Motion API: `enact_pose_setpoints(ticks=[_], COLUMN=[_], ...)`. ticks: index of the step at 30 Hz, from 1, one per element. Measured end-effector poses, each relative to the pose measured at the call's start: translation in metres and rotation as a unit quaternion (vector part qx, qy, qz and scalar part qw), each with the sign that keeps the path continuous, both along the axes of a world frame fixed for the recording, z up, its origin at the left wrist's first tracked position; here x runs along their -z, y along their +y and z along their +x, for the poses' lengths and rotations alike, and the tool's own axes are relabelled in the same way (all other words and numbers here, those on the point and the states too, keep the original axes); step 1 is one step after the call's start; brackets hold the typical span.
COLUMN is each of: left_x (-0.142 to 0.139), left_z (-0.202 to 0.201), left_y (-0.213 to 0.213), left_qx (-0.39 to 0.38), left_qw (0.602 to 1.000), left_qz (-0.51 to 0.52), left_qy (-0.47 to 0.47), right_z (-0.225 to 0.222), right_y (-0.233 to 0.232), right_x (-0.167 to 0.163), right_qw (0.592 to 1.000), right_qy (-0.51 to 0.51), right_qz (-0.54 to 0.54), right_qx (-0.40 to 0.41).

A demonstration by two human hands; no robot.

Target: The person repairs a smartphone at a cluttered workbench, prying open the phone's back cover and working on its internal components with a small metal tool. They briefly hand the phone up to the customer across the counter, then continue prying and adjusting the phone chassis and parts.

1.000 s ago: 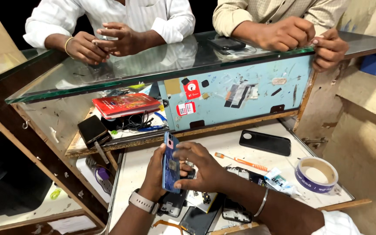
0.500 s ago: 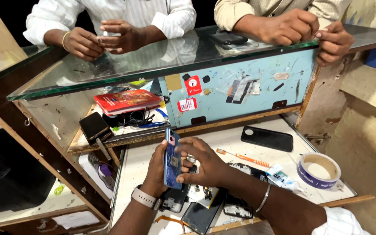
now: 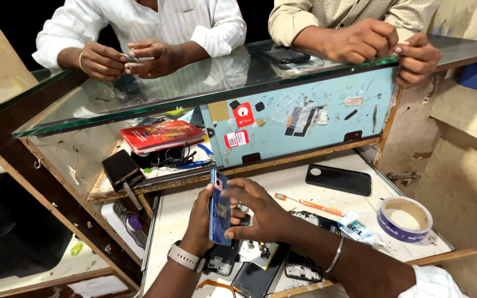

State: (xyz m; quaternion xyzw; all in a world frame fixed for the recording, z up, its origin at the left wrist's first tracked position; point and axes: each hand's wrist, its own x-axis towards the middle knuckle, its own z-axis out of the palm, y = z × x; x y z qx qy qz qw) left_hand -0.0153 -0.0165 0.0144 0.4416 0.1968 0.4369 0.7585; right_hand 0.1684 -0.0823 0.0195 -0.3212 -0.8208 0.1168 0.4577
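Only the head camera here, looking down over the worktop (image 3: 282, 179), so it's one angle.

The thing being worked on is the blue phone (image 3: 220, 207), held up on edge above the worktop, roughly centre of the picture. My read is that this is the hands-on-the-handset bit: one hand steadies it while the other works on its face. Whatever follows, it calls for that grip to stay steady and the fingertips to be placed precisely, since the phone is up on its thin edge.

Hands:
- left hand (image 3: 200, 221), the one with the wristwatch (image 3: 183, 256), is closed round the phone from the far side, fingers wrapped on its back and edge. Firm hold.
- right hand (image 3: 260, 209), with a metal bangle (image 3: 335, 255) on the wrist, is loosely spread, not gripping. Its fingertips rest on the phone's side facing it. What exactly they're pressing is too small to tell.

Around the phone:
- just below it, a scatter of opened phone parts (image 3: 260, 270)
- right of it, an orange toothbrush (image 3: 307, 204), then a small tube (image 3: 357, 229), and further right a roll of tape (image 3: 404, 219)
- up and right, a black phone case (image 3: 338, 180) lying flat
- above and left, a red booklet (image 3: 161, 135) on the shelf under the glass counter (image 3: 194, 88)
- well beyond it, two other people's hands rest on that glass.
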Motion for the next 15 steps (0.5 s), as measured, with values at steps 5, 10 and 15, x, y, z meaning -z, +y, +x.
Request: enact_pose_setpoints(ticks=[5, 10, 15], left_x=[0.0019, 0.0031, 0.0021], left_z=[0.0026, 0.0039, 0.0035], left_y=[0.0005, 0.0006, -0.0004], left_qx=[0.002, -0.012, -0.012], left_qw=[1.000, 0.999, 1.000], left_qz=[0.000, -0.004, 0.003], left_qy=[0.021, 0.032, 0.024], right_z=[0.0027, 0.0062, 0.0076], right_y=[0.0014, 0.0046, 0.0054], right_x=[0.0023, 0.0050, 0.0022], right_qw=[1.000, 1.000, 0.999], right_qy=[-0.001, -0.014, -0.024], right_qz=[0.017, 0.008, 0.036], right_qx=[-0.013, -0.012, -0.009])
